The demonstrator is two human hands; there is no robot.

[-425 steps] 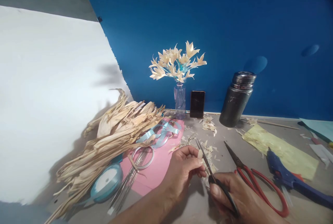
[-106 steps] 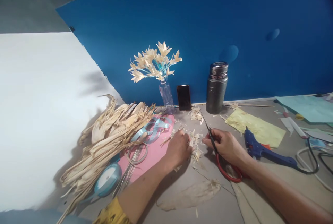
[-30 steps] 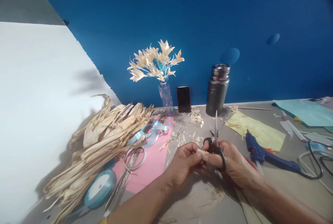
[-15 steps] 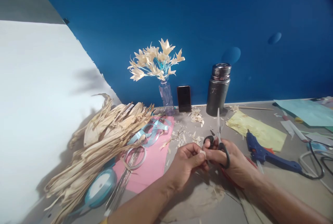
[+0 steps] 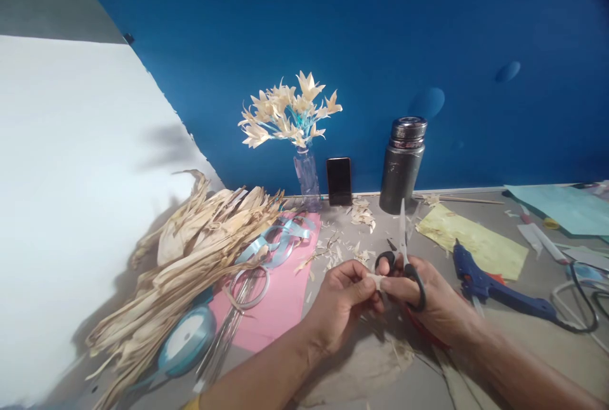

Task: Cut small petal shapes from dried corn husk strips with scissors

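Observation:
Between the fingertips of both hands is a small pale piece of corn husk (image 5: 377, 280). My left hand (image 5: 337, 305) is closed in a pinch on its left side. My right hand (image 5: 440, 305) has scissors (image 5: 403, 229) with black handles hooked on its fingers, blades pointing up and away, while its thumb and fingertips also touch the husk piece's right side. Husk scraps (image 5: 362, 214) lie on the table beyond the hands. Below my hands a broad dry husk (image 5: 356, 375) lies flat, partly covered by their shadow.
On the left are dried corn husks (image 5: 190, 257), blue ribbon (image 5: 190, 340), wires (image 5: 223, 334) and pink paper (image 5: 285, 302). Behind stand husk flowers (image 5: 290, 108) in a bottle (image 5: 308, 181), a phone (image 5: 339, 181) and a dark flask (image 5: 402, 169). A blue glue gun (image 5: 499, 292) with a cord lies right.
The whole view has shifted slightly, with everything a little further right. Slightly more of the husk piece shows between my fingertips. Both hands keep their grips.

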